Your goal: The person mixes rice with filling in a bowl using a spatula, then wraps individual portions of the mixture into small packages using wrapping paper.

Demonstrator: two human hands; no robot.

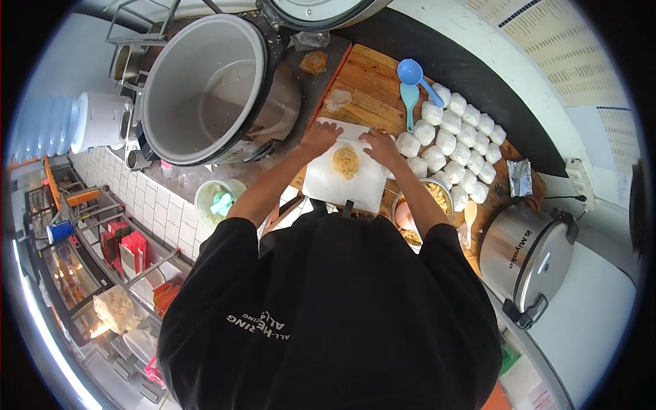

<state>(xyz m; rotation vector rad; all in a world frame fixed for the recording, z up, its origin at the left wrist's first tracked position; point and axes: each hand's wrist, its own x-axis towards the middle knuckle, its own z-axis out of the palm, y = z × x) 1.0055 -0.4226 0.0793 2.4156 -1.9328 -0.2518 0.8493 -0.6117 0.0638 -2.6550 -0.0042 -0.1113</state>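
A sheet of white wrapping paper (323, 186) lies on the wooden board in front of me, with a mound of yellowish rice (345, 162) at its middle. At the paper's far left corner, my left hand (321, 139) has its fingers curled on the edge. My right hand (380, 146) is closed at the far right corner in the same way. Beyond it, many white wrapped parcels (445, 142) stand in rows. A blue ladle (411, 71) and a teal rice paddle (409, 102) lie beside them. My right forearm partly covers a metal bowl (437, 195) of food.
A large open rice cooker (205, 89) stands on the left. A steel lidded rice cooker (523, 253) is at the right, near a wooden spoon (470, 215) and a silver packet (520, 178). Below the left counter edge is a bucket (208, 198) with teal utensils.
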